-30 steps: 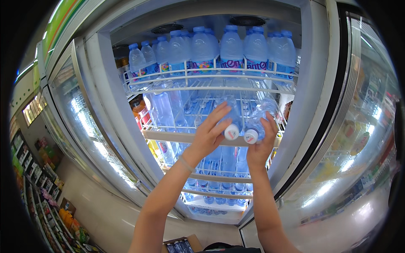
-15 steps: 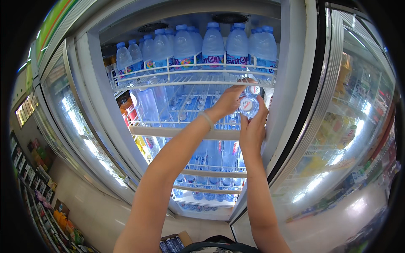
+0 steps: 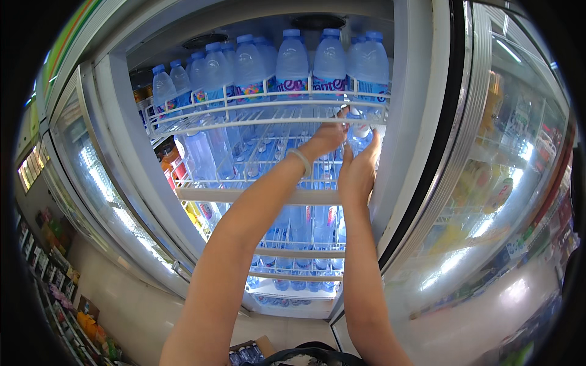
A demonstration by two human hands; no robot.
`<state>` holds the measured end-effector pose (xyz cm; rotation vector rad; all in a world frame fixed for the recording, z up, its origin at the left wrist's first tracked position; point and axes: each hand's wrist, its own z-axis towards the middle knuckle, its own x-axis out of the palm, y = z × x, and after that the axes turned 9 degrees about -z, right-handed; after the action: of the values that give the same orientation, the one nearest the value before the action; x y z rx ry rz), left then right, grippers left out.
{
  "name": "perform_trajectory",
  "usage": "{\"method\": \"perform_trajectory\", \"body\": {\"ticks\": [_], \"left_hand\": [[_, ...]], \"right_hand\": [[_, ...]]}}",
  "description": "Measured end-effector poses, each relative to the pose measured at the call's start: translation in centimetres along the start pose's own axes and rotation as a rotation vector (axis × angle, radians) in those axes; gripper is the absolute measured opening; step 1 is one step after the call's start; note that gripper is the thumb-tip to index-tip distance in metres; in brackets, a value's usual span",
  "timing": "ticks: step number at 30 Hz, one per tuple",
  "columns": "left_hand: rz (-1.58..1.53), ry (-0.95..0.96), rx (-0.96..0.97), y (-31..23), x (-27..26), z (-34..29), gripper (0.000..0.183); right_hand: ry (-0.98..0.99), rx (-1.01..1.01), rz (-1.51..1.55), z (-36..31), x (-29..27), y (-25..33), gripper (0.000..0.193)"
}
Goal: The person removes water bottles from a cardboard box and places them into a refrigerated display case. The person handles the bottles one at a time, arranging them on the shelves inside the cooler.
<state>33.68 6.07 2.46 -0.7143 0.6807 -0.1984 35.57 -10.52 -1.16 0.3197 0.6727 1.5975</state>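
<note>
Inside the open glass-door fridge, under the top shelf, a clear water bottle (image 3: 361,141) with a white cap is at the right end of the second shelf. My right hand (image 3: 357,171) is closed round its near right side, thumb on the left. My left hand (image 3: 328,139), with a pale band on its wrist, is at the bottle's left side. Its fingers are blurred and partly hidden by the shelf wires, so its hold cannot be made out. Farther back, behind the capped bottle, part of another clear bottle (image 3: 355,112) shows through the wires.
Several blue-capped bottles (image 3: 292,58) line the wire top shelf (image 3: 256,111) just above my hands. Lower shelves hold more water bottles (image 3: 300,226). The fridge's frame (image 3: 412,122) stands close to my right hand. Left of my feet is an open carton (image 3: 265,346) of bottles.
Both hands and the white-capped bottle have moved deeper into the shelf, partly under the top rack. My left fingers have drawn back leftward from over the rear bottle. The view has shifted slightly.
</note>
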Motion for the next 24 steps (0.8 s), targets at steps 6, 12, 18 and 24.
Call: {"method": "perform_trajectory", "body": {"ticks": [6,12,18,24], "left_hand": [[0.193,-0.079,0.048,1.8,-0.6,2.6,0.067],[-0.054,0.026,-0.13,2.2,-0.7,3.7,0.071],[-0.222,0.052,-0.264,-1.1,-1.0,0.5,0.079],[0.145,-0.278,0.258,-1.7,-1.2,-8.1,0.056]], "right_hand": [[0.165,0.212,-0.102,3.7,1.3,0.1,0.077],[0.295,0.304,-0.233,3.9,4.0,-1.6,0.085],[0.251,0.214,-0.098,4.0,2.2,-1.9,0.091],[0.26,-0.031,0.099,-0.7,0.0,0.0,0.084]]}}
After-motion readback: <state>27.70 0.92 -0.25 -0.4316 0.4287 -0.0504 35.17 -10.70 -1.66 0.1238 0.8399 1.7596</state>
